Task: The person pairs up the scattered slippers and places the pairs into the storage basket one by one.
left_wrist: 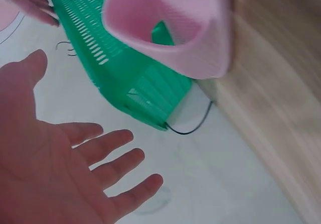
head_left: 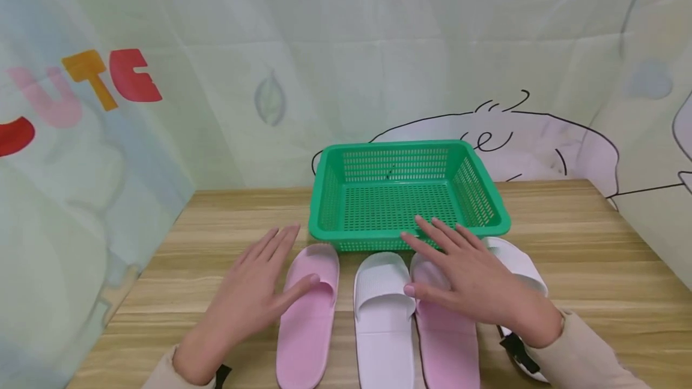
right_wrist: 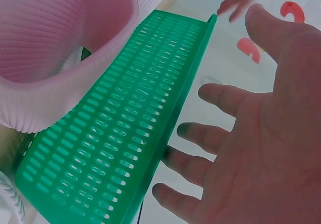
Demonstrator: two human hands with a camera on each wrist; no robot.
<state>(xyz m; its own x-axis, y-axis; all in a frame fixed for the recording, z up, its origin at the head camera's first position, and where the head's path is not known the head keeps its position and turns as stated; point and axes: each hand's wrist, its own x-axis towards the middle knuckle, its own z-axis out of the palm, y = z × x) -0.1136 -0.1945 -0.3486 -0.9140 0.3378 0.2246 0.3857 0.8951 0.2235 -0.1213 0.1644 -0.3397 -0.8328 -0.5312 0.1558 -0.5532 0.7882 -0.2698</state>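
Observation:
My left hand [head_left: 254,284], fingers straight, hovers by a pink slipper [head_left: 308,329] at the left of the row. My right hand [head_left: 465,275] is spread above another pink slipper [head_left: 449,341] and partly hides it. Between the hands lies a white slipper [head_left: 384,341]. A second white slipper [head_left: 513,263] is at the right, largely covered by the right hand and forearm. Behind the row stands a green plastic basket [head_left: 319,197] with nothing in it. Both wrist views show bare palms, the left palm [left_wrist: 55,169] and the right palm [right_wrist: 266,148], holding nothing.
The slippers and basket rest on a wood-grain table [head_left: 243,212]. A printed cloth backdrop [head_left: 227,77] hangs behind and at the sides of the table. A black strap [head_left: 519,353] shows under the right wrist.

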